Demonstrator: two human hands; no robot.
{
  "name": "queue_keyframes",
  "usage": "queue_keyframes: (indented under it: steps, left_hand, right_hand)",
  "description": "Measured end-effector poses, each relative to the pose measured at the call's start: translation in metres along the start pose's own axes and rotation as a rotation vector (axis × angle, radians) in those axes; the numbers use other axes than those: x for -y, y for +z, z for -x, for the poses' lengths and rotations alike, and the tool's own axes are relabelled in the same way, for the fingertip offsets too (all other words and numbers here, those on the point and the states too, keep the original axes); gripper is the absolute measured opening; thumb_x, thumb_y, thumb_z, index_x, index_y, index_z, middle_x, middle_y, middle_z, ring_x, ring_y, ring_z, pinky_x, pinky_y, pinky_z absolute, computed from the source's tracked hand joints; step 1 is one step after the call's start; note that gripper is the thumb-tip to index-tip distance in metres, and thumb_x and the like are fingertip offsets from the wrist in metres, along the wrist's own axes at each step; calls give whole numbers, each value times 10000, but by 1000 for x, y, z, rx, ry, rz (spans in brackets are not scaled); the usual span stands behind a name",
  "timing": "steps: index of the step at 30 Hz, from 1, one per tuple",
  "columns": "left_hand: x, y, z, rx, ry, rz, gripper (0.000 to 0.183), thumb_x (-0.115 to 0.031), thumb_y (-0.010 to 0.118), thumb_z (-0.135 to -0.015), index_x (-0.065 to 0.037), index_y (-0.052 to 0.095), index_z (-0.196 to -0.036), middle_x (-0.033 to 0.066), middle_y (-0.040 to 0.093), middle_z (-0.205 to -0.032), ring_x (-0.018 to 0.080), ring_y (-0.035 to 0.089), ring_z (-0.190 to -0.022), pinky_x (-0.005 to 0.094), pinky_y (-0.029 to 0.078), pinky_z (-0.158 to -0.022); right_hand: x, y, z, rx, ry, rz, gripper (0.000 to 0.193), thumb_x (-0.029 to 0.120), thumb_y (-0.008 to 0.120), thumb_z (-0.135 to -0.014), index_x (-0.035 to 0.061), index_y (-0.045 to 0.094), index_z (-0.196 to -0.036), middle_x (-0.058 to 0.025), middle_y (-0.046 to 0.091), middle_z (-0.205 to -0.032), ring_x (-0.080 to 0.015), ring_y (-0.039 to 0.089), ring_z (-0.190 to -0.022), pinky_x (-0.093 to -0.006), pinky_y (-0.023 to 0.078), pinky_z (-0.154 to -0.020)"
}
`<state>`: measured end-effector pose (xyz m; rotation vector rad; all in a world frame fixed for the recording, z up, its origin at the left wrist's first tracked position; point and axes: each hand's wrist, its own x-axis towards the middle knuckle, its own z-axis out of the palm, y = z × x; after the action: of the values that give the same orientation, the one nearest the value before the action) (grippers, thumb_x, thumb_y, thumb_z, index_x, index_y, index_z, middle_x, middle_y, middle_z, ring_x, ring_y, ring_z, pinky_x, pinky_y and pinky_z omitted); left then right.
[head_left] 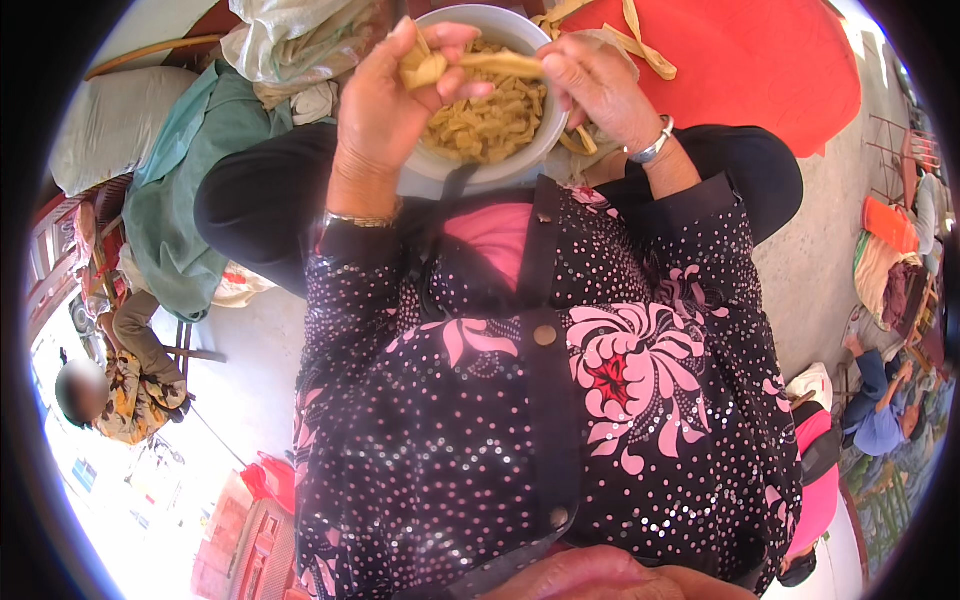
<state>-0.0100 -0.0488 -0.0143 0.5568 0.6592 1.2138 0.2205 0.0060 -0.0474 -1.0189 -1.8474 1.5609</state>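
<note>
Over a white tub [505, 25], my hands stretch a flat tan-yellow strip [505, 66] between them. My left hand [385, 95] is closed round its folded, knot-like end, with the fingers partly curled. At the other side my right hand [605, 92] pinches the strip between thumb and fingers. Below them, many small folded pieces [485, 130] of the same tan-yellow colour lie in the tub. The tub stands between my knees. What the strip is made of I cannot make out.
Loose tan strips [645, 45] lie on a red surface [745, 70] at the far right. White sacks [290, 45] and a green cloth [180, 220] are piled at the left. A seated person [145, 385] is at the far left; another in blue [880, 410] is at the right.
</note>
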Motion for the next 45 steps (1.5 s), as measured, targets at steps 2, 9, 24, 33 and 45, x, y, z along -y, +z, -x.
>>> queue_keyframes:
  steps: [2,9,24,33,45]
  left_hand:
    - [9,5,2,-85,-18,-81,483,-332,358,-984,102,541,-1091,68,518,-849,146,492,-666,407,512,-790]
    - [21,18,-1,-173,-49,-180,517,-406,395,-959,61,592,-1061,79,578,-877,126,523,-658,333,537,-705]
    - [21,19,7,-373,-142,-328,117,-160,585,-891,-45,576,-871,-11,474,-629,21,309,-427,174,305,-408]
    - [-6,5,2,-445,97,-221,74,-121,586,-874,-49,585,-891,-9,461,-626,24,285,-442,193,311,-436]
    - [-106,33,-103,-341,438,-511,124,-149,617,-867,-38,595,-916,-16,527,-688,28,375,-509,202,362,-489]
  right_hand:
    - [3,14,3,85,74,-132,446,460,492,-924,34,596,-1009,4,531,-661,-79,552,-626,-223,484,-479]
    - [7,24,3,224,62,-133,362,322,467,-959,24,512,-759,2,477,-584,-67,491,-497,-228,406,-438]
    - [8,33,6,5,-125,133,293,295,532,-916,15,581,-846,-156,561,-684,-284,556,-613,-344,433,-581]
    - [24,15,-6,-64,-170,122,265,232,556,-919,13,575,-772,-60,508,-609,-123,427,-546,-262,388,-536]
    - [95,-45,-140,-536,-553,656,332,369,529,-900,76,574,-751,-139,541,-566,-342,559,-546,-415,427,-491]
